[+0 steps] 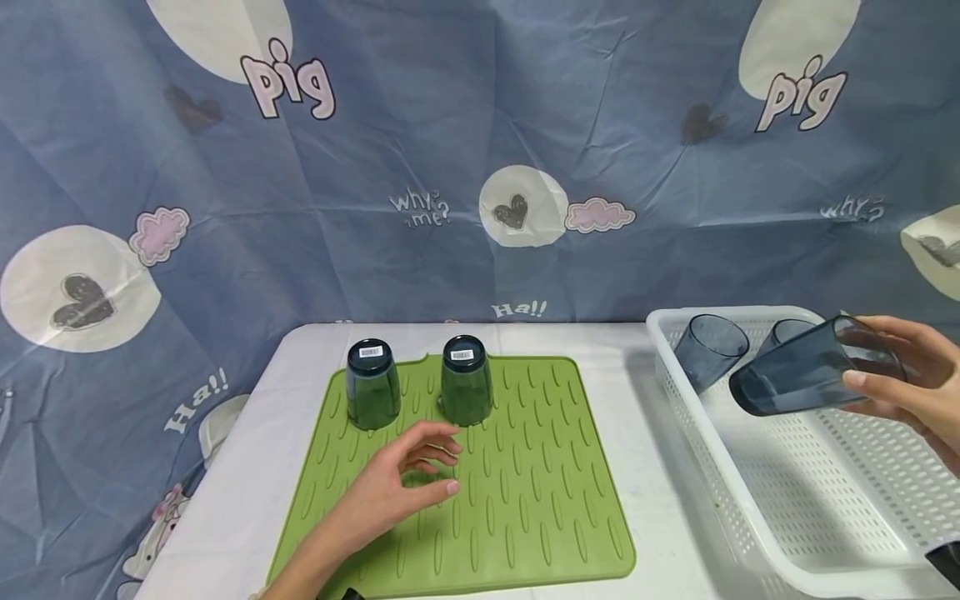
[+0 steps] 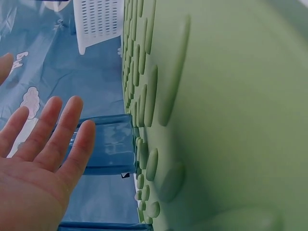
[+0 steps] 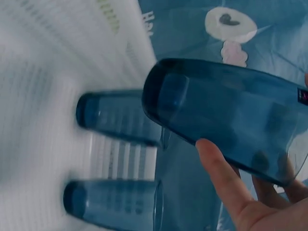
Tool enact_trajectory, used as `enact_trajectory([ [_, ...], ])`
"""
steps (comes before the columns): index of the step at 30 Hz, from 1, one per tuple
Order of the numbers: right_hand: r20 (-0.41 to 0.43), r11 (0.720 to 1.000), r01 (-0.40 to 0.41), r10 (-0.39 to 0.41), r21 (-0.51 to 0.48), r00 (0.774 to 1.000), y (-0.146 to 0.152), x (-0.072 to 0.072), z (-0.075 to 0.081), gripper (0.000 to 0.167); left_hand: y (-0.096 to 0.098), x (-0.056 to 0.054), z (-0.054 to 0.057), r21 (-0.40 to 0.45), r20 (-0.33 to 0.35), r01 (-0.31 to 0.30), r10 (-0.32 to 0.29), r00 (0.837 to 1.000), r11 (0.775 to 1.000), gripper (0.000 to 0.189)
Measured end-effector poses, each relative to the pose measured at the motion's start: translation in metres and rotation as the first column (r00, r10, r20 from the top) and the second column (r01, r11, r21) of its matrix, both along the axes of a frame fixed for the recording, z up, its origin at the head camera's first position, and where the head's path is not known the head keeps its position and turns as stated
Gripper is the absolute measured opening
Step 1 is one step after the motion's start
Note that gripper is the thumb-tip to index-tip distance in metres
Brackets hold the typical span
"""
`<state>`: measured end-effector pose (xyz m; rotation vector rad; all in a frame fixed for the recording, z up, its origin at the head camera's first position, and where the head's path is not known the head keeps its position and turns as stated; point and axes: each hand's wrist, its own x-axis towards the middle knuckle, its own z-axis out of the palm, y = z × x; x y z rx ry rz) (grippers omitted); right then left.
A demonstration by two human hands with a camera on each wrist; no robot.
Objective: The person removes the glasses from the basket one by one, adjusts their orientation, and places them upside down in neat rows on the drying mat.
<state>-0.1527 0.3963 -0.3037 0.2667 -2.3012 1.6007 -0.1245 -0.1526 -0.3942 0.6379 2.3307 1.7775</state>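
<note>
A blue-tinted drinking glass (image 1: 795, 371) is tilted over the basket, its mouth toward my right hand (image 1: 918, 379), which grips it near the rim with the thumb on the near side. In the right wrist view, the same glass (image 3: 216, 115) shows its thick base pointing left. My left hand (image 1: 408, 479) hovers above the green mat (image 1: 547, 525), fingers loosely bent and holding nothing. Just beyond its fingertips, an upside-down glass (image 1: 465, 383) stands on the mat, with another upside-down glass (image 1: 372, 387) to its left. Both carry a white label on the base.
A white perforated plastic basket (image 1: 720, 479) stands on the right of the white table (image 1: 660, 500). Inside, at its back, are a leaning glass (image 1: 708, 350) and another glass (image 1: 787, 332), partly hidden by the held one. A printed blue cloth (image 1: 420, 275) hangs behind.
</note>
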Motion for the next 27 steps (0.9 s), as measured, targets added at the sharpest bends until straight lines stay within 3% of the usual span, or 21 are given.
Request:
enact_trajectory([
  [5,-0.018,0.957,-0.109,0.108,-0.269,0.994,-0.009,0.005,-0.003,0.066,0.0,0.001,0.0,0.002,0.012,-0.006,0.006,1.0,1.0,0.052],
  [14,-0.026,0.92,-0.155,0.156,-0.36,0.987,-0.028,0.015,-0.007,0.062,-0.001,0.002,0.0,-0.001,-0.002,-0.029,0.029,1.0,1.0,0.051],
  [18,-0.066,0.877,-0.186,0.175,-0.443,0.982,-0.037,0.019,-0.009,0.058,-0.001,0.002,0.0,-0.005,-0.003,-0.034,0.034,0.999,0.999,0.051],
  [27,-0.122,0.73,-0.265,0.245,-0.63,0.962,-0.065,0.032,-0.009,0.052,-0.001,0.0,0.003,-0.012,0.007,-0.039,0.039,0.999,0.999,0.051],
])
